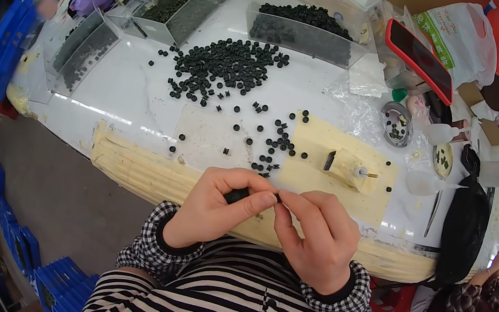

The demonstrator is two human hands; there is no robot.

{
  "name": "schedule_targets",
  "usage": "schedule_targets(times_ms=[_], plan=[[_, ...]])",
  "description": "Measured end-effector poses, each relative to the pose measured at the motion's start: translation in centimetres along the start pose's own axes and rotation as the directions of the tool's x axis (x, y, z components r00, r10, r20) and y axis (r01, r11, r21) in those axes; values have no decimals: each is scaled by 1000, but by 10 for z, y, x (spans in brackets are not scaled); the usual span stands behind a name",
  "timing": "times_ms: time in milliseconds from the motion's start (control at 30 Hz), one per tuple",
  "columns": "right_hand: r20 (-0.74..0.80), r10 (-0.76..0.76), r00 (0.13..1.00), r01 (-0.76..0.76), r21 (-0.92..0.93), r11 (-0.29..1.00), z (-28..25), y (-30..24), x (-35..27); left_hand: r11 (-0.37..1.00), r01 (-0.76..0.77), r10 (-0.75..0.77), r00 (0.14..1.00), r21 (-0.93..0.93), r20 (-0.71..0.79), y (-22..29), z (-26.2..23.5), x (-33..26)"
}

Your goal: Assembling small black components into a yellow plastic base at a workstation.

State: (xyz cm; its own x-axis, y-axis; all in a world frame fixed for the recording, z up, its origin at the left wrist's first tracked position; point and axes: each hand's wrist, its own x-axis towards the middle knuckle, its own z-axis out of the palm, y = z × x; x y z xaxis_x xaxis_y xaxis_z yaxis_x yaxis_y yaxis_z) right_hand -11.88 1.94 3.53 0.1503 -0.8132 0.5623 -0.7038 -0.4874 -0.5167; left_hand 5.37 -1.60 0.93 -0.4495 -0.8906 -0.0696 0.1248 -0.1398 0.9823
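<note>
Close to the table's front edge, my left hand [213, 205] is curled round some small black parts [236, 195], partly hidden by its fingers. Its thumb and forefinger meet the fingertips of my right hand [318, 234] at a tiny black piece [277, 198]. My right hand is closed in a pinch there. Just beyond the hands lie scattered black grooved rings [281, 140], shaped like little spools. A large heap of the same rings [227, 65] is farther back. Right of the scatter, a yellow-taped block [351, 169] carries a thin brass-coloured pin.
Clear bins [306, 38] of black parts line the back; another bin [83, 60] stands left. A red-cased phone [419, 62] leans at the back right. A round dish [397, 123], squeeze bottle [426, 184], tweezers [433, 214] and black bag [467, 221] lie right. A person [465, 311] sits lower right.
</note>
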Motion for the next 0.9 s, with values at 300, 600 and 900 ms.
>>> schedule_targets(times_ms=[300, 600, 900], plan=[[0, 155, 988, -152, 207, 966, -8, -7, 1, 873, 285, -211, 953, -396, 219, 0, 5, 1], [4, 153, 988, -150, 237, 960, -7, -3, -3, 879, 282, -218, 955, -383, 203, -1, 6, -2], [14, 185, 983, -182, 273, 945, -6, 1, -5, 910, 210, -200, 978, -358, 64, 1, -2, -2]])
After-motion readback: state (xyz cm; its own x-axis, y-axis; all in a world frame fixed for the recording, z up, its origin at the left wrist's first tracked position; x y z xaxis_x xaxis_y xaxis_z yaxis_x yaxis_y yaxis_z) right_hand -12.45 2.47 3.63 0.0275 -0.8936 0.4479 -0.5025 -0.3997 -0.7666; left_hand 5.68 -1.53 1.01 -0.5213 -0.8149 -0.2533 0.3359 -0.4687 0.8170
